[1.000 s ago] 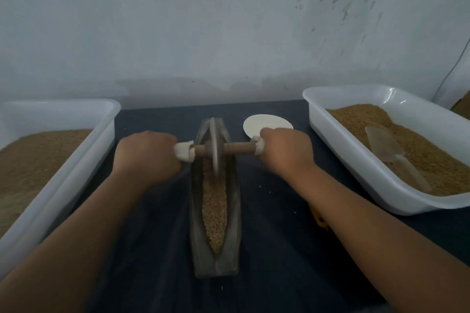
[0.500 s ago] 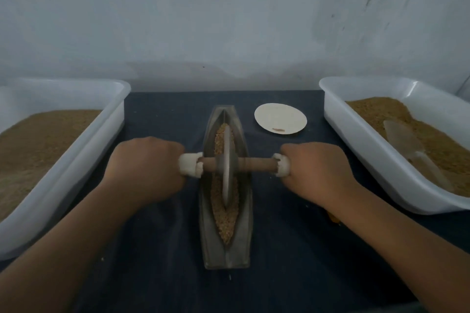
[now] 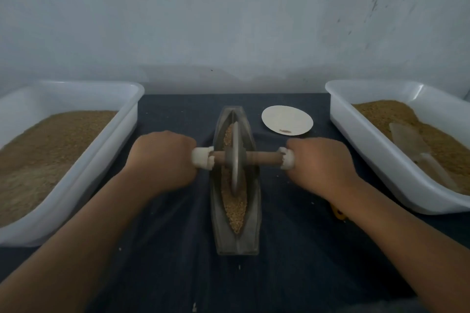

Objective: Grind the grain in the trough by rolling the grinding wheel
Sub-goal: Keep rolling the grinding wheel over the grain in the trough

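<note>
A narrow boat-shaped metal trough (image 3: 254, 211) lies lengthwise on the dark cloth in front of me. Brown grain (image 3: 235, 208) fills its groove. The thin grey grinding wheel (image 3: 235, 157) stands upright in the groove near the trough's middle, on a wooden axle (image 3: 264, 157) with white-wrapped ends. My left hand (image 3: 162, 160) grips the left end of the axle. My right hand (image 3: 320, 162) grips the right end. Both fists hide the handle tips.
A white tub (image 3: 84, 157) of brown grain stands at the left. Another white tub (image 3: 376, 150) at the right holds grain and a clear scoop (image 3: 417, 150). A small round white plate (image 3: 287, 120) lies behind my right hand. A wall rises at the table's far edge.
The wheel has rolled from the trough's far end toward me to about its middle. Both hands came back with the axle.
</note>
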`<action>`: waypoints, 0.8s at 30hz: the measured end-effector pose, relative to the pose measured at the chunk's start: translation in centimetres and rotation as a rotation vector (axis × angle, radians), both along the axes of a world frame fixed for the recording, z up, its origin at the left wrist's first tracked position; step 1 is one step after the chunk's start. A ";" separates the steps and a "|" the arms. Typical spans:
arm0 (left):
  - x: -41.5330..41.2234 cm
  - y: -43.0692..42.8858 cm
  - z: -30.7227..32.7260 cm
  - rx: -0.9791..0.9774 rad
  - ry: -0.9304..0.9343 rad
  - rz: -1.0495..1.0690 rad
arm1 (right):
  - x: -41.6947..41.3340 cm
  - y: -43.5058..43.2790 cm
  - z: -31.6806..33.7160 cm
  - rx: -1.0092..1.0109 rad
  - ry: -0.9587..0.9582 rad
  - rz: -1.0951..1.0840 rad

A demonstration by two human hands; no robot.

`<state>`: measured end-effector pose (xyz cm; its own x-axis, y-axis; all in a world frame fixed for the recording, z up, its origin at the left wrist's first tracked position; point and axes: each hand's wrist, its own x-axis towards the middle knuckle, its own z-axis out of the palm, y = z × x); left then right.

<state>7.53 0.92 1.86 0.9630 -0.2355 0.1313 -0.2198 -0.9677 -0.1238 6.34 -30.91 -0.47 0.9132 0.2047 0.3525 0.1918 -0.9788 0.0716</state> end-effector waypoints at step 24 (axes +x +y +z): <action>-1.6 1.5 -0.5 -0.028 0.155 -0.050 | -2.5 -0.6 0.9 0.041 0.024 0.128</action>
<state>5.94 2.43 1.37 0.9594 -0.2819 -0.0112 -0.2820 -0.9576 -0.0581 3.85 -31.49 0.41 0.8888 0.3064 0.3409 0.3168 -0.9481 0.0261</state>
